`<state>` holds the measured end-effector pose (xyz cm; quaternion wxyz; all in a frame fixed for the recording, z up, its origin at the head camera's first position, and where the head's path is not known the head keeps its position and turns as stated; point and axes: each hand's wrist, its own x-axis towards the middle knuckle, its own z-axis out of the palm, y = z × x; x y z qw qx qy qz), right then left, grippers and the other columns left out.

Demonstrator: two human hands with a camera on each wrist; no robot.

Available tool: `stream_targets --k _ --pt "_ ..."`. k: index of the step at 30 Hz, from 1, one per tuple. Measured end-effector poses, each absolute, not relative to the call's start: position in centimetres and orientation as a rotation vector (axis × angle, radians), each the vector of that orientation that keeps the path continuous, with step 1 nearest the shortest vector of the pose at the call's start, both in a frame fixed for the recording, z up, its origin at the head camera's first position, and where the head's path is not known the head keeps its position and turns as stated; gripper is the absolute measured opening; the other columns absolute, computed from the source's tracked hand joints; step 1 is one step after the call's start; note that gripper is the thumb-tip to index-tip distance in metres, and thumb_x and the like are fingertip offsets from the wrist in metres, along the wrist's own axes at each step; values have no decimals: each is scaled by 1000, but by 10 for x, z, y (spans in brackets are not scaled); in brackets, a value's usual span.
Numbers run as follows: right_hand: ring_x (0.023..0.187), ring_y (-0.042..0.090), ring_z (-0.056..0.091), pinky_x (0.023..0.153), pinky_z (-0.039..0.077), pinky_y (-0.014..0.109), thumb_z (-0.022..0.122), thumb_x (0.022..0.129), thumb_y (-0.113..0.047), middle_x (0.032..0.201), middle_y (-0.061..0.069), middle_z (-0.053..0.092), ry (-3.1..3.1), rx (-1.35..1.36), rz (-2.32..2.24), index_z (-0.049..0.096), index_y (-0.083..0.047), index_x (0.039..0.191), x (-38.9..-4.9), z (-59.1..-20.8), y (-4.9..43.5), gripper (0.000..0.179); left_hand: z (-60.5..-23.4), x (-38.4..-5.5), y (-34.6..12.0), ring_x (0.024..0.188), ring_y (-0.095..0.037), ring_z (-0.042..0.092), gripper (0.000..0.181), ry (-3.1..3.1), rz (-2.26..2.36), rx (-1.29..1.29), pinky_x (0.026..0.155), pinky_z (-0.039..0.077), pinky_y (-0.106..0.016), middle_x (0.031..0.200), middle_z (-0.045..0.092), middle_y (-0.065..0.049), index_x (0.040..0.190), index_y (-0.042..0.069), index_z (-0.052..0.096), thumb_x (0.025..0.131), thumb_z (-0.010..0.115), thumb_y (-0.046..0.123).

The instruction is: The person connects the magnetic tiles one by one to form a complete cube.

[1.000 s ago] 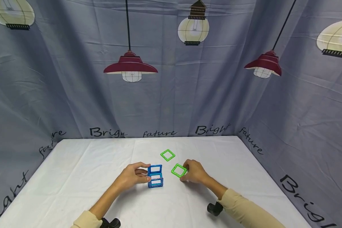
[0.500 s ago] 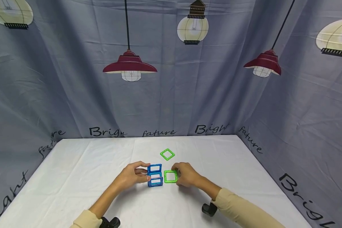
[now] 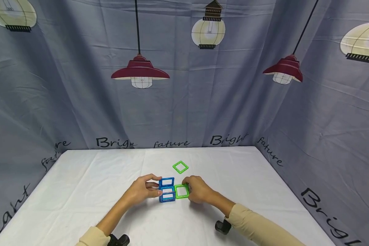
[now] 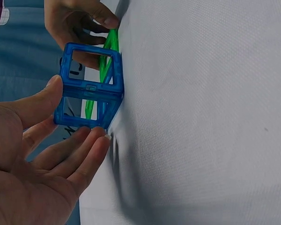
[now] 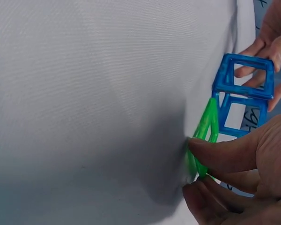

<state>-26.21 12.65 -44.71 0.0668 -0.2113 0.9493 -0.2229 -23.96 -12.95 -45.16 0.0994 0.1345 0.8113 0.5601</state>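
Note:
In the head view, my left hand [image 3: 142,190] holds the left side of a box-like build of blue magnetic tiles [image 4: 91,87], thumb on one side and fingers on another. The tiles are square, see-through frames joined at their edges. My right hand [image 3: 198,190] pinches a green square magnetic tile [image 5: 205,123] by its right edge. That tile lies low over the cloth, its left edge right at the blue build's right side. Behind them, a second green square tile [image 3: 176,170] lies flat, turned like a diamond.
A white cloth [image 3: 104,177] covers the table. A grey curtain [image 3: 178,112] printed with lamps and lettering hangs behind and along the sides. Black wrist camera mounts [image 3: 223,227] sit under both sleeves.
My right hand has moved left with the green tile, turning it from a diamond to a square-on position and bringing it against the blue build. My left hand has stayed put.

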Motion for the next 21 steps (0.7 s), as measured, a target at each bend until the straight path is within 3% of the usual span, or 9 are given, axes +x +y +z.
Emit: stream_targets --k 9,21 --pt "110 33 60 97 51 50 76 65 13 114 16 67 2845 -608 -712 70 -2 117 -266 -433 125 54 -451 -241 -131 109 -33 72 53 2363 1680 420 92 56 -43 121 70 -26 131 -3 60 84 82 7" --pt "101 33 67 85 55 43 85 66 9 116 15 72 2816 -768 -815 69 4 120 -267 -423 125 57 -453 -242 -131 118 -36 68 52 2396 1636 406 97 53 -49 130 67 -23 130 0 62 84 83 12"
